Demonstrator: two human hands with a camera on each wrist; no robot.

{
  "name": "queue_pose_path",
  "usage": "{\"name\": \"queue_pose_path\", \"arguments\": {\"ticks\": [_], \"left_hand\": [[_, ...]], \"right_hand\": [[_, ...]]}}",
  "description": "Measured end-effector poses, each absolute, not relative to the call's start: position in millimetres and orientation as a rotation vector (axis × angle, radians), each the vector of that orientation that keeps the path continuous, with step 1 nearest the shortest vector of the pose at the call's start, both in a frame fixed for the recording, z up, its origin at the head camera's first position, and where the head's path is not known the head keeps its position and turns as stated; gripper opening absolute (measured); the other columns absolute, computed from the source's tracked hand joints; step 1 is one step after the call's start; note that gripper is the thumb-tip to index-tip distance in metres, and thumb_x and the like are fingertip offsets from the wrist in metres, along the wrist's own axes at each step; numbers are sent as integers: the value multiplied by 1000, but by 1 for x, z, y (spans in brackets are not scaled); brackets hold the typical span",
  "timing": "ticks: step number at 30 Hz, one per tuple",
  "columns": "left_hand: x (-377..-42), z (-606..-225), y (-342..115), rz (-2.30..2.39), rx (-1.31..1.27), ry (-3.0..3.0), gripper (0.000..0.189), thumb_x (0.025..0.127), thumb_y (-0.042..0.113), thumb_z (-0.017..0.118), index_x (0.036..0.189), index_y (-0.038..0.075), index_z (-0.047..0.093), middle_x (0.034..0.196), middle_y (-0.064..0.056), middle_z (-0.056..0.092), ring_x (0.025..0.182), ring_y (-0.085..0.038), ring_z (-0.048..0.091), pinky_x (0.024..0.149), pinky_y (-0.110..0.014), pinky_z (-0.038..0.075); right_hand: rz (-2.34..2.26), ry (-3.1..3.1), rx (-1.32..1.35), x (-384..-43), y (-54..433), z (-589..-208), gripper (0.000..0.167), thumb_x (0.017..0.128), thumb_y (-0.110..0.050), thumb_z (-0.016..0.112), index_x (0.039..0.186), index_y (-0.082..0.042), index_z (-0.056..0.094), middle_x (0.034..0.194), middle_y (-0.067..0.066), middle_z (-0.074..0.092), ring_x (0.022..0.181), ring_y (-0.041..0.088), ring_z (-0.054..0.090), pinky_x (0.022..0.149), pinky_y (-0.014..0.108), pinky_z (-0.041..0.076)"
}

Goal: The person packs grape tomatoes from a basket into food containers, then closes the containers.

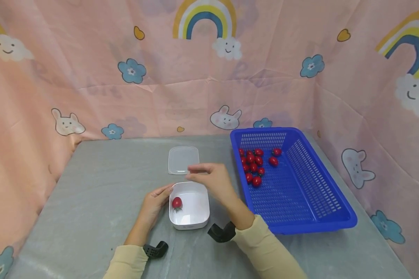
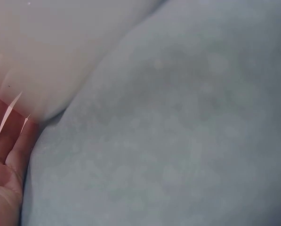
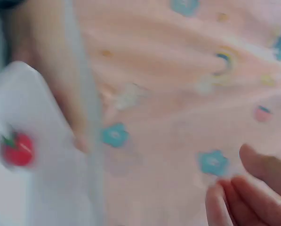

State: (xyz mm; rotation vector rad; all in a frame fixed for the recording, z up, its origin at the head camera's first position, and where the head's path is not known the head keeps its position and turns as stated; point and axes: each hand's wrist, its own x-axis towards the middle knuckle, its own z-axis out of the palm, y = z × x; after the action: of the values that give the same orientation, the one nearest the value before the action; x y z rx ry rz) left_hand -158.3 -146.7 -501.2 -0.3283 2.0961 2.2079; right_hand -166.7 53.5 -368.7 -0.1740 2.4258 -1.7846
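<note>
Bare hands both sides, from where I stand. Behind the left hand (image 1: 155, 203), left sleeve (image 1: 127, 261): long, pale cream-beige, plain cloth, cuff near the wrist. Left wrist mount (image 1: 156, 250) right at that cuff: black, small holes in the band part, rounded outer end jutting out beside the wrist. Behind the right hand (image 1: 213, 181), right sleeve (image 1: 270, 250): same pale cream-beige. Right wrist mount (image 1: 222, 233) by its cuff: black too, curved, chunky; finer detail too dark to read.

Grey flat table surface (image 1: 90, 201) spans lower frame. On it: clear square plastic lid (image 1: 183, 160) mid-frame, white square open box (image 1: 195, 224) just below, blue rectangular perforated plastic basket (image 1: 309, 228) at right.
</note>
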Motion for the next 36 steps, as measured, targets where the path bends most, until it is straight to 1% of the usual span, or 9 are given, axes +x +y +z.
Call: {"name": "queue_pose_path", "arguments": {"ticks": [3, 7, 13, 16, 19, 23, 26, 30, 36], "left_hand": [[-158, -501, -147, 2213, -326, 2093, 39, 97, 17, 63, 128, -7, 62, 129, -12, 68, 102, 6, 65, 90, -16, 53], [-158, -503, -147, 2228, -332, 2081, 38, 97, 16, 64, 127, -7, 63, 127, -10, 69, 100, 5, 65, 89, -16, 53], [-157, -506, -146, 2194, -333, 2114, 38, 96, 18, 65, 126, -5, 65, 129, -13, 67, 103, 3, 65, 93, -21, 54], [-157, -506, -146, 2201, -324, 2116, 39, 96, 18, 65, 126, -6, 64, 131, -15, 66, 104, 2, 64, 96, -24, 54], [-157, -505, -147, 2197, -321, 2122, 39, 97, 19, 64, 127, -6, 64, 132, -17, 65, 106, 1, 64, 97, -25, 53], [-157, -505, -147, 2186, -329, 2132, 39, 96, 20, 65, 127, -4, 64, 133, -16, 65, 109, 0, 64, 99, -27, 53], [-157, -505, -147, 2190, -336, 2129, 39, 96, 19, 65, 127, -4, 65, 133, -15, 65, 108, -1, 64, 100, -29, 53], [-158, -506, -147, 2199, -336, 2117, 38, 96, 18, 65, 126, -4, 65, 132, -15, 65, 105, 2, 64, 98, -28, 53], [-159, -506, -147, 2211, -320, 2105, 39, 96, 18, 64, 127, -6, 64, 132, -17, 65, 103, 5, 64, 96, -23, 53]], "right_hand": [[-1802, 2409, -121, -174, 74, -348, 28, 83, -21, 81, 108, -10, 78, 108, 7, 77, 109, 21, 69, 98, 44, 53], [-1838, 2414, -120, -187, 102, -335, 31, 85, -23, 80, 112, -8, 76, 114, 8, 75, 113, 22, 67, 103, 45, 49], [-1837, 2477, -50, -205, 145, -336, 40, 87, -30, 77, 121, -8, 72, 120, 4, 73, 113, 14, 65, 104, 38, 50], [-1828, 2520, 13, -215, 165, -339, 46, 88, -34, 76, 125, -8, 69, 116, -5, 73, 114, 11, 63, 105, 36, 49], [-1806, 2576, 84, -224, 184, -343, 49, 87, -38, 76, 126, -8, 68, 112, -9, 72, 120, 14, 58, 107, 38, 47], [-1759, 2651, 139, -237, 206, -353, 54, 88, -42, 75, 129, -8, 66, 125, 3, 69, 129, 24, 54, 111, 45, 43], [-1718, 2690, 182, -245, 221, -364, 59, 88, -48, 72, 132, -9, 64, 136, 12, 63, 132, 26, 53, 113, 45, 42], [-1720, 2676, 304, -255, 236, -377, 65, 87, -53, 70, 136, -12, 61, 142, 11, 59, 132, 24, 53, 112, 42, 44], [-1765, 2619, 434, -269, 255, -392, 68, 88, -51, 70, 141, -10, 56, 148, 13, 53, 137, 27, 50, 116, 40, 38]]}}
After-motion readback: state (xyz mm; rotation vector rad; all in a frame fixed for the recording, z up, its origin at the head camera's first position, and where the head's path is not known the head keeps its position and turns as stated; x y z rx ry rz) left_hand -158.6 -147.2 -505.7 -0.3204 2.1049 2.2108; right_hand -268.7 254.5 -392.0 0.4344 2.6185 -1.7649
